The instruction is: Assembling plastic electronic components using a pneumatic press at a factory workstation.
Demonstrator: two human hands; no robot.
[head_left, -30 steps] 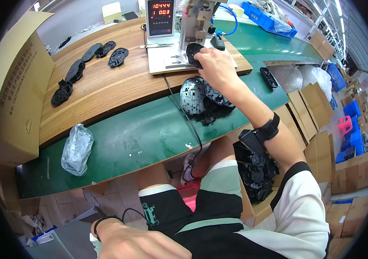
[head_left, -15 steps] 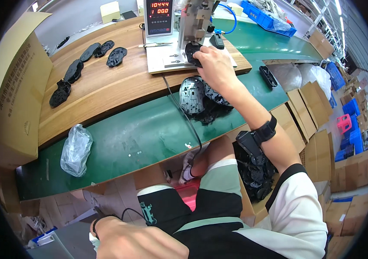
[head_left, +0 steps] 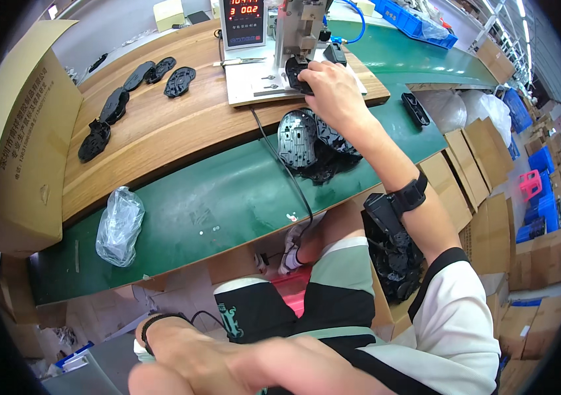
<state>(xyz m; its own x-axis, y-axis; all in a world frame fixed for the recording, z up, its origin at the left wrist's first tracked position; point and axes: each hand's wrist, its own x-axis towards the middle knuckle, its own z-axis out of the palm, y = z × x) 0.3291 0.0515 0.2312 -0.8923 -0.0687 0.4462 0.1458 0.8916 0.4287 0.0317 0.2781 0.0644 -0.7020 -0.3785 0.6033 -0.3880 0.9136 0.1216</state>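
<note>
My right hand (head_left: 337, 92) grips a black plastic shell piece (head_left: 298, 74) on the pale metal base plate (head_left: 247, 89) of a small bench press (head_left: 299, 33). The piece lies right under the press head; my fingers hide part of it. Close to my body at the lower edge is my left hand (head_left: 227, 362), slightly blurred and cut off by the frame. Its visible fingers look spread, with nothing seen in them. Just in front of the press, a pile of black plastic shells (head_left: 298, 141) rests on the green bench, below my right forearm.
Several black shells (head_left: 115, 105) form a line on the wooden board (head_left: 162, 135). A cable (head_left: 274, 158) hangs across the green bench (head_left: 188, 224). A clear plastic bag (head_left: 120, 227) lies left. A large cardboard box (head_left: 27, 138) borders the left; a red-digit display (head_left: 243, 25) stands beside the press.
My left hand has moved to the right and its fingers have spread. My right hand keeps the shell piece under the press. The digits on the display have changed.
</note>
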